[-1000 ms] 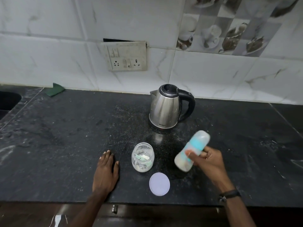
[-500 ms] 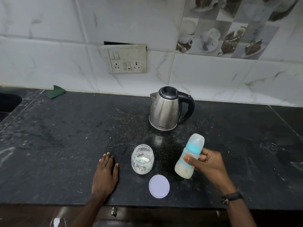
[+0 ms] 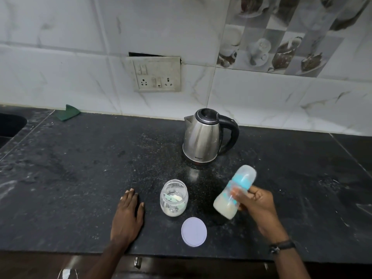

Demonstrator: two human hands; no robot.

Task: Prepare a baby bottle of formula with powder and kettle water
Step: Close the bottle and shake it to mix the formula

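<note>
My right hand (image 3: 256,206) grips a capped baby bottle (image 3: 234,191) with a teal collar, tilted with its top toward the upper right and blurred by motion. Milky liquid fills its lower part. My left hand (image 3: 127,216) rests flat on the black counter, fingers straight. Between the hands stands an open glass jar (image 3: 174,198) with white powder and a scoop inside. The jar's pale round lid (image 3: 194,231) lies flat in front of it. A steel kettle (image 3: 203,137) with a black handle stands behind, lid closed.
The black stone counter (image 3: 70,178) runs to a tiled wall with a socket plate (image 3: 157,74). A green cloth (image 3: 69,112) lies at the back left beside a dark sink (image 3: 10,123). The counter's front edge is just below my wrists.
The bottle in my right hand has swung from tilted to nearly upright and back to tilted, a shaking motion. My left hand, the jar, lid and kettle have stayed put.
</note>
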